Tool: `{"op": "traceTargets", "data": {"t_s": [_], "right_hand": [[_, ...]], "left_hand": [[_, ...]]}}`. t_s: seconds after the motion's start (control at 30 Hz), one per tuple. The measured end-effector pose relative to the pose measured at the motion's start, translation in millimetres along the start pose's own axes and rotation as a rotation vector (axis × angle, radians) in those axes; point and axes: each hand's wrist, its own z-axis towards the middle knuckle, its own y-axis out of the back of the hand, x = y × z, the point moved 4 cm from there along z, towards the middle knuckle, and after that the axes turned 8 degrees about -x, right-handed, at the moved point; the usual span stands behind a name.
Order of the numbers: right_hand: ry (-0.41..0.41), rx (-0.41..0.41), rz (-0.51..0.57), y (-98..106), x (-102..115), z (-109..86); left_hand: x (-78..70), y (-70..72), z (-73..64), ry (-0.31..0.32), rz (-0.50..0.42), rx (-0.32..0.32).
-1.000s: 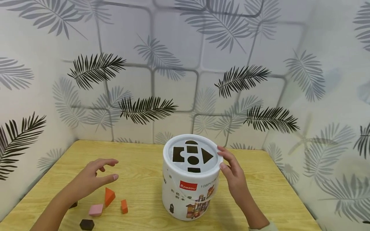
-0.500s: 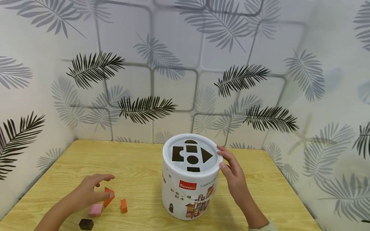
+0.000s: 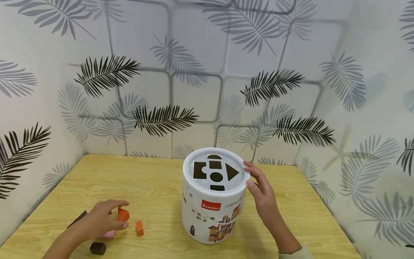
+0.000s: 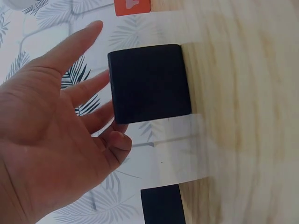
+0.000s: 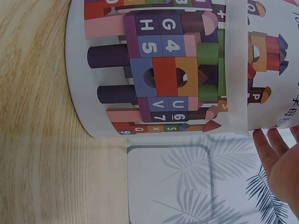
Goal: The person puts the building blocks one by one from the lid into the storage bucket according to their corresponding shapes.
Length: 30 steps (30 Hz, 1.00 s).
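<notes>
In the head view my left hand (image 3: 101,220) is low on the left. Its thumb and index finger stand apart, with an orange-red triangular block (image 3: 123,214) between them. A pink block (image 3: 109,235) lies partly hidden beneath that hand. The left wrist view shows the left hand (image 4: 60,116) with fingers spread behind a dark block (image 4: 149,84). A white bucket (image 3: 207,219) with printed block pictures stands right of centre; its lid (image 3: 207,165) has shaped holes. My right hand (image 3: 263,198) holds the bucket's right rim, fingertips on the edge and thumb nearer me.
A small orange block (image 3: 139,228) lies between the left hand and the bucket. Another dark block (image 3: 98,248) sits near the front, and a dark piece (image 3: 77,218) shows behind the left wrist. A leaf-patterned wall (image 3: 207,90) rises behind the wooden table (image 3: 155,187).
My left hand has come down and toward me, from above the blocks to around the triangular block. The right hand stays at the bucket's rim.
</notes>
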Motion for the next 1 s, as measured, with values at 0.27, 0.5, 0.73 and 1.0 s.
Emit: {"op": "traceTargets", "data": {"t_s": [0.27,0.5,0.73,1.0], "right_hand": [[0.009,-0.001,0.003,0,0,-0.3],[0.001,0.002,-0.001,0,-1,-0.8],[-0.002,0.006,-0.01,0,-2,-1.0],[-0.003,0.005,-0.022,1,-2,-1.1]], "left_hand": [[9.7,0.2,3.2,0.024,0.089,0.003],[11.3,0.0,3.2,0.036,0.109,0.002],[13.9,-1.3,3.9,0.022,0.112,-0.014],[14.9,1.3,5.8,0.078,0.121,-0.034]]}}
